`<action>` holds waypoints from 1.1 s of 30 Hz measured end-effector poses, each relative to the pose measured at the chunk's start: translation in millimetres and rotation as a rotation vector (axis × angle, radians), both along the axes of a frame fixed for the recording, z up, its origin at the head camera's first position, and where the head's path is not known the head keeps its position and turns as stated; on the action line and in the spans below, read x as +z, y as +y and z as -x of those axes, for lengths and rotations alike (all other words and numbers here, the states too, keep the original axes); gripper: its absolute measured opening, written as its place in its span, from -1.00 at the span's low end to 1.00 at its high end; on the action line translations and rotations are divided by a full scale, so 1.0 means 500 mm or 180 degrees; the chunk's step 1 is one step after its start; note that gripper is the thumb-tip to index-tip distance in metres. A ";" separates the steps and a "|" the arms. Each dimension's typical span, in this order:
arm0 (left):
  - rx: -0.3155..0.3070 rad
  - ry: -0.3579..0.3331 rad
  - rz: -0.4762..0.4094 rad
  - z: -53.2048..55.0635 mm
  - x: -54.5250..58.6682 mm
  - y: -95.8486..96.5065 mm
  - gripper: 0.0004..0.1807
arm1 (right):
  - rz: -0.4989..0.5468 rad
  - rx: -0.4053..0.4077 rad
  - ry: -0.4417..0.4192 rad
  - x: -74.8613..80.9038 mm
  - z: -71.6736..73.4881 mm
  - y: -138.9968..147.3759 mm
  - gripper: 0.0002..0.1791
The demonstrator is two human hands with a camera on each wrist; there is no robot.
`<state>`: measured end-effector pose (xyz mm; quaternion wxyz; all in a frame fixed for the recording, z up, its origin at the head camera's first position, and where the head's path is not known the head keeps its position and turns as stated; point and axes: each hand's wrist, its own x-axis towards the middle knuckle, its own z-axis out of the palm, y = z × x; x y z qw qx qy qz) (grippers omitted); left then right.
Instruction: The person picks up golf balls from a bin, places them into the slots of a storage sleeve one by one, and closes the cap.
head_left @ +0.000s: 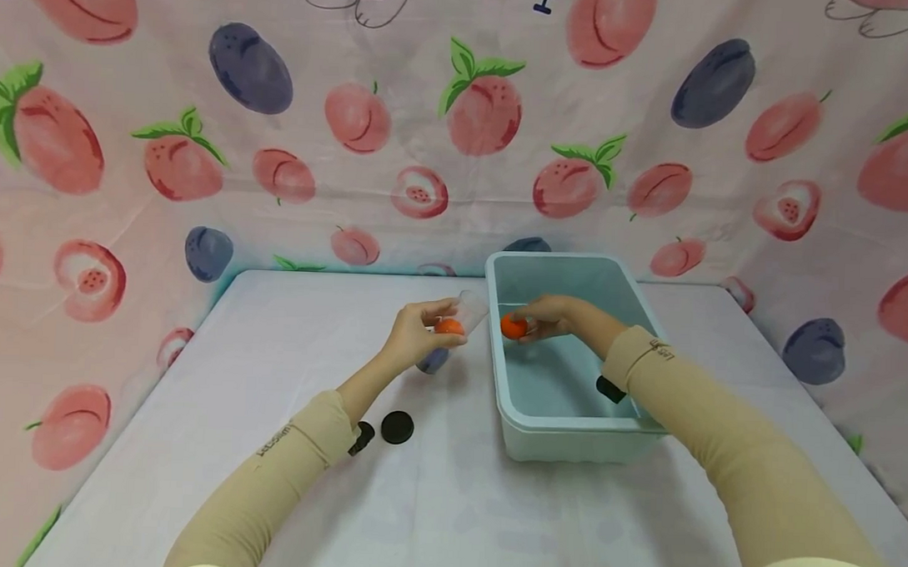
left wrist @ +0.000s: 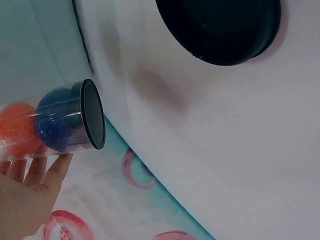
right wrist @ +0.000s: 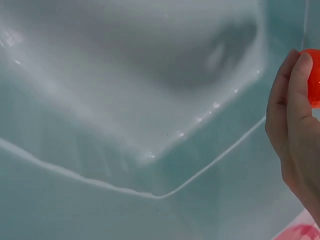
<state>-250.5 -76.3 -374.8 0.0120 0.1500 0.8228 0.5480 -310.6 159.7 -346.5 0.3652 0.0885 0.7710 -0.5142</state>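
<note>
My left hand (head_left: 410, 336) grips a clear plastic tube (head_left: 471, 311), tilted beside the bin's left wall. Inside the tube sit an orange ball (left wrist: 19, 129) and a dark blue ball (left wrist: 56, 120), the blue one against the black end cap (left wrist: 93, 114). My right hand (head_left: 554, 317) reaches into the light blue-green plastic bin (head_left: 584, 423) and holds another orange ball (head_left: 513, 326) near its left wall. In the right wrist view that ball is cut off by the frame edge, with the fingers (right wrist: 299, 82) against it.
A black round lid (head_left: 397, 427) lies on the white table (head_left: 446, 500), below the left hand in the head view. Behind the table hangs a fruit-printed cloth (head_left: 422, 132), which also covers both sides.
</note>
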 end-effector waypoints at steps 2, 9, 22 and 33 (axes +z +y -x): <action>-0.0001 -0.0012 0.0011 0.002 0.001 0.001 -0.31 | 0.0067 0.0001 0.0031 0.008 -0.002 0.003 -0.29; 0.0028 0.0000 0.0029 0.001 0.006 -0.002 -0.32 | 0.0286 0.0081 0.0069 0.025 -0.004 0.004 -0.28; 0.0066 0.0098 0.0016 0.000 0.018 0.000 -0.32 | 0.0679 -0.0058 0.0260 0.064 -0.017 0.015 -0.38; 0.0079 0.0108 -0.0002 0.004 0.017 0.004 -0.32 | 0.0867 -0.0017 0.0312 0.096 -0.026 0.016 -0.39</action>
